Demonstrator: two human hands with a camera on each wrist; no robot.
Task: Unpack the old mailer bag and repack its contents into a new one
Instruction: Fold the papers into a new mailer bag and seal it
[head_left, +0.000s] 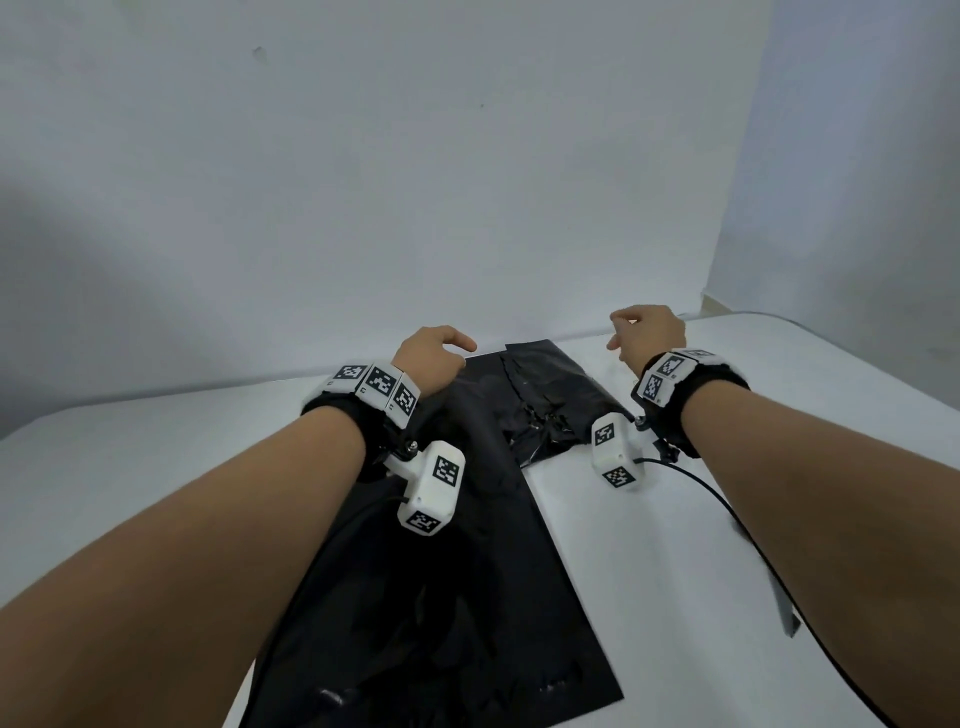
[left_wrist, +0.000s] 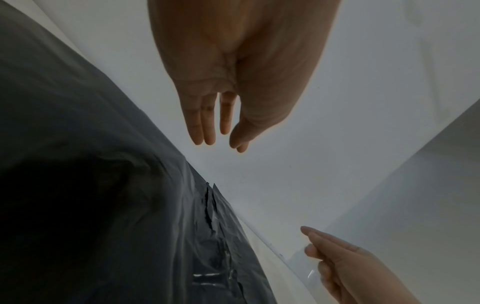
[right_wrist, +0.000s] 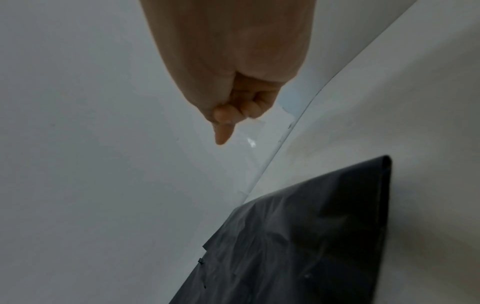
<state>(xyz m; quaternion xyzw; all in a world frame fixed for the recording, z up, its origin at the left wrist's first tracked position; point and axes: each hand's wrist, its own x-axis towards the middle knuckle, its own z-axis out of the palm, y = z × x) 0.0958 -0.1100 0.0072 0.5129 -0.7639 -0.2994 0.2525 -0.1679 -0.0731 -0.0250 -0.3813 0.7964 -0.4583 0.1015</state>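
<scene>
Two black mailer bags lie on the white table (head_left: 675, 545). A long smooth bag (head_left: 457, 571) runs from the near edge towards the wall. A crumpled, torn bag (head_left: 550, 410) lies at its far right, and its ripped seam (left_wrist: 211, 216) shows in the left wrist view. My left hand (head_left: 434, 353) hovers over the long bag's far end with straight, empty fingers (left_wrist: 202, 127). My right hand (head_left: 641, 332) is raised beside the torn bag's far right corner. Its fingers (right_wrist: 228, 119) are curled and pinch a clear film strip (right_wrist: 250, 142).
A pale wall (head_left: 415, 182) rises right behind the table's far edge. A thin grey strip (head_left: 784, 613) lies on the table at the right, under my right forearm. Black cables (head_left: 727, 509) trail from both wrist cameras across the table.
</scene>
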